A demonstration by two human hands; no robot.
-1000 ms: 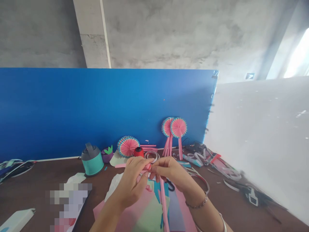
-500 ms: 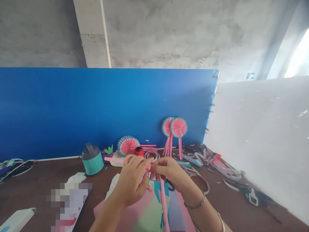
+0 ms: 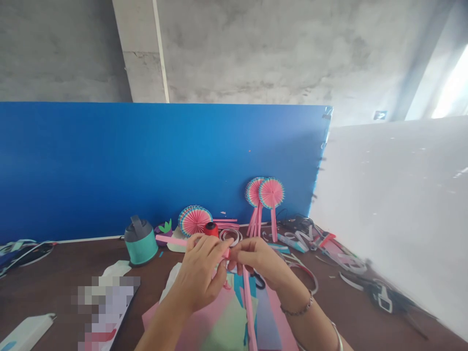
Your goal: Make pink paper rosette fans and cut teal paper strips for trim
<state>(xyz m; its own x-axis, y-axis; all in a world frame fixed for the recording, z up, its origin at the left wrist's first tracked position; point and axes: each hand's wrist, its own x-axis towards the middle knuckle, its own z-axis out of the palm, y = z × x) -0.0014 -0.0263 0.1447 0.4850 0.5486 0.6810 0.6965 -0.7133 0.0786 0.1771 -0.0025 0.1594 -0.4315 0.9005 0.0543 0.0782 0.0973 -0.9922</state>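
Observation:
A pink paper strip (image 3: 170, 240) is gripped in my left hand (image 3: 203, 273), its free end sticking out to the left past my knuckles. The thumb and fingertips of my right hand (image 3: 252, 256) pinch together at the strip's other end, close against my left fingertips. Exactly what the right fingers hold is partly hidden. Below the hands, another long pink strip (image 3: 249, 312) runs down over pink, green and blue paper sheets (image 3: 226, 326). The dark handle of what look like scissors (image 3: 259, 281) shows beside my right wrist.
Pink pleated paper fans (image 3: 271, 192) lean on the blue partition (image 3: 127, 161); another pleated fan (image 3: 195, 222) stands further left. A teal container (image 3: 140, 242) with a grey top sits at the left. Paper strips and cables (image 3: 383, 297) lie along the right side of the table (image 3: 321, 317).
Both hands stay together at nearly the same spot. The free left end of the pink strip has shifted very slightly left and up.

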